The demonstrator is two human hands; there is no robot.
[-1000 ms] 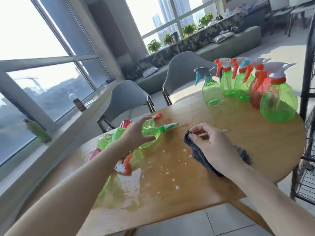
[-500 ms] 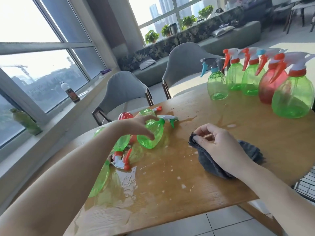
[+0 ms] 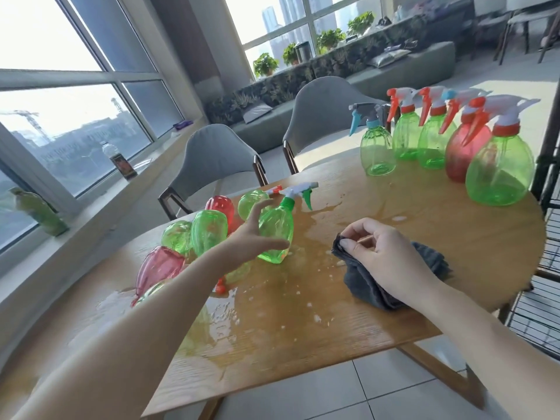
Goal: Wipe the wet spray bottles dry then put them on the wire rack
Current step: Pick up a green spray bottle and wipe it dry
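Note:
Several wet spray bottles, green and red, lie in a heap (image 3: pixel 194 237) in a puddle on the left of the wooden table (image 3: pixel 303 344). My left hand (image 3: pixel 251 237) grips one green spray bottle (image 3: pixel 277 228) with a green trigger, thumb across its front, and holds it tilted nearly upright at the heap's right edge. To the right of it my right hand (image 3: pixel 381 253) pinches a dark grey cloth (image 3: pixel 363 286) that rests on the table. The black wire rack (image 3: pixel 542 301) stands past the table's right edge.
A row of upright spray bottles (image 3: pixel 439 140), green with one red, stands at the table's far right. Two grey chairs (image 3: pixel 218 159) are tucked in at the far side. Water is spread over the tabletop (image 3: pixel 230 316). Two bottles stand on the window sill (image 3: pixel 121 163).
My left hand has closed round the green bottle and raised it from lying flat to nearly upright. My right hand stays on the cloth.

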